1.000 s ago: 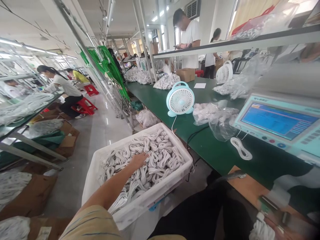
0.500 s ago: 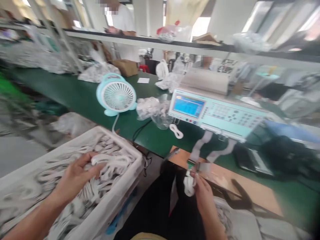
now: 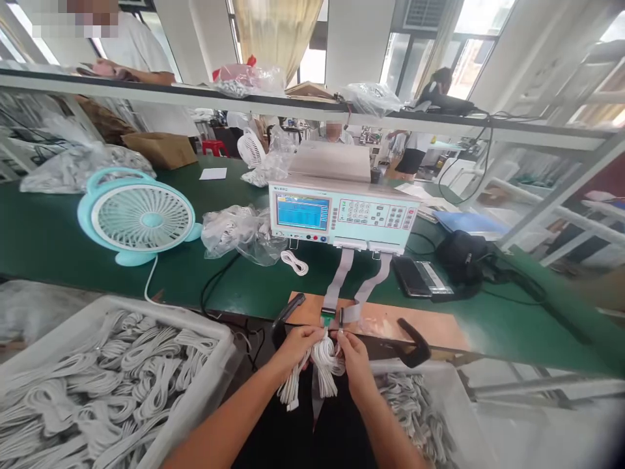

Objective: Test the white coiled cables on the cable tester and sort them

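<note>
My left hand [image 3: 299, 343] and my right hand [image 3: 355, 355] meet just below the table edge, both closed on coiled white cables [image 3: 324, 362]. More cable loops hang from the left hand [image 3: 291, 389]. The hands sit right under two grey ribbon leads [image 3: 342, 283] that run down from the pale green tester [image 3: 342, 212] with a blue screen to connectors on a brown board [image 3: 430, 329]. A white crate [image 3: 209, 365] full of coiled white cables stands at my lower left.
A light blue desk fan [image 3: 139, 218] and clear bags of cables [image 3: 239, 228] rest on the green table [image 3: 49, 241]. One loose coil [image 3: 294, 262] lies before the tester. A second bin of cables [image 3: 415, 410] is at my right. A person stands behind the shelf [image 3: 146, 94].
My left hand left the crate with a bundle of cables and came over to my right hand. The view swung right, from the crate to the tester.
</note>
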Motion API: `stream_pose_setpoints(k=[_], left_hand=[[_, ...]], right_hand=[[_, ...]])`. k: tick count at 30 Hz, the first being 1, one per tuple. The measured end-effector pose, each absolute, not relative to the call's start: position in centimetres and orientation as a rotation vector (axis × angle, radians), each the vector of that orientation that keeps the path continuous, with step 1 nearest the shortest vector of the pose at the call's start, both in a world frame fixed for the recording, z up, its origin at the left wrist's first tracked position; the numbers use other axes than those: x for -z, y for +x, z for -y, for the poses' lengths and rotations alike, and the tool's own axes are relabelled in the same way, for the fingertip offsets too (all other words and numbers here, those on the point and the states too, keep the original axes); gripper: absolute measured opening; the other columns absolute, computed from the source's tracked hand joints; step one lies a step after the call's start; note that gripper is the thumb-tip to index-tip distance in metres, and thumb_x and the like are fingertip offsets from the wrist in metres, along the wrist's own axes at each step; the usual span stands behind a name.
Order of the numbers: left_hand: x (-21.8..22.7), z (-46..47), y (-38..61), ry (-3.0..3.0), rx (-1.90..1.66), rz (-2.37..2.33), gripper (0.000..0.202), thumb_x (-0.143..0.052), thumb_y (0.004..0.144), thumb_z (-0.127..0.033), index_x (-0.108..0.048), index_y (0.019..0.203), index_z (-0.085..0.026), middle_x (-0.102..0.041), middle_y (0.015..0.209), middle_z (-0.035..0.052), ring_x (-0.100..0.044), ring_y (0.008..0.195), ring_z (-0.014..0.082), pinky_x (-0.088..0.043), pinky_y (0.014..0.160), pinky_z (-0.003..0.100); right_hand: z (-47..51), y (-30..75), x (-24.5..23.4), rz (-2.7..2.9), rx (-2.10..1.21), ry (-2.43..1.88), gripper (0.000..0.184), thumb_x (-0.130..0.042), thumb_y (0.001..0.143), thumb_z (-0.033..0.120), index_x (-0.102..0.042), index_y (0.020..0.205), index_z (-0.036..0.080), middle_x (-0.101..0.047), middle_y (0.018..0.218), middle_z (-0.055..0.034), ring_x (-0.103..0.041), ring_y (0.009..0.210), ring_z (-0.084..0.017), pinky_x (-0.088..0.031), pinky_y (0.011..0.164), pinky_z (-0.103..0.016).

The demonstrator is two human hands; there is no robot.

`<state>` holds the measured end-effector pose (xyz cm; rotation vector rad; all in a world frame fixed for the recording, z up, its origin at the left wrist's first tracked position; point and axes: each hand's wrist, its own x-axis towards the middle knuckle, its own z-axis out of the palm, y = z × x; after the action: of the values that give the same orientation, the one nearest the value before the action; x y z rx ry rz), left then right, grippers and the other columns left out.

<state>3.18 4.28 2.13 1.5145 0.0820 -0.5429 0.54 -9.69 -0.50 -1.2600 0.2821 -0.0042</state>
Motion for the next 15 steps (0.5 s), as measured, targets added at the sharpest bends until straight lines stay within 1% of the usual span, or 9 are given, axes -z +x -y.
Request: stream_pose_setpoints(k=[6,11,15], left_hand=[[-1.8,-3.1,2.5,1.566,0.477,-0.212,0.038,-0.062,0.066,-0.049,-0.063,0.073,-0.012,-0.047,0.043,-0.0046,-0.037,0.029,0.0066,-0.024,0.026,0.017],[-1.8,-3.1,0.4,1.445,0.454,-0.208,0.039,-0.064,0.066,-0.052,-0.060,0.072,-0.013,-0.047,0.049,-0.0050,-0.041,0.034,0.0060,-0.027,0.028,0.016],[-2.2,-3.2,0.1,1.392,0.514,-0.225,0.039,-0.065,0.065,-0.051,-0.057,0.068,-0.014,-0.044,0.048,-0.0057,-0.038,0.033,0.0053,-0.027,0.028,0.016]], right_hand=[[9.0,0.1,0.2,-0.272,0.097,-1.354,0.038,-0.058,0.071,0.053,-0.057,0.067,0.016,-0.038,0.051,0.0052,-0.032,0.049,-0.011,-0.025,0.048,-0.024],[9.2,-0.5,-0.2,-0.207,0.096,-1.444,0.033,-0.050,0.081,0.048,-0.051,0.068,0.018,-0.039,0.058,0.0043,-0.034,0.054,-0.012,-0.027,0.052,-0.024],[9.4,-0.7,-0.6,-0.204,0.107,-1.563,0.033,-0.045,0.085,0.047,-0.051,0.070,0.018,-0.037,0.057,0.0045,-0.033,0.053,-0.013,-0.026,0.050,-0.025]])
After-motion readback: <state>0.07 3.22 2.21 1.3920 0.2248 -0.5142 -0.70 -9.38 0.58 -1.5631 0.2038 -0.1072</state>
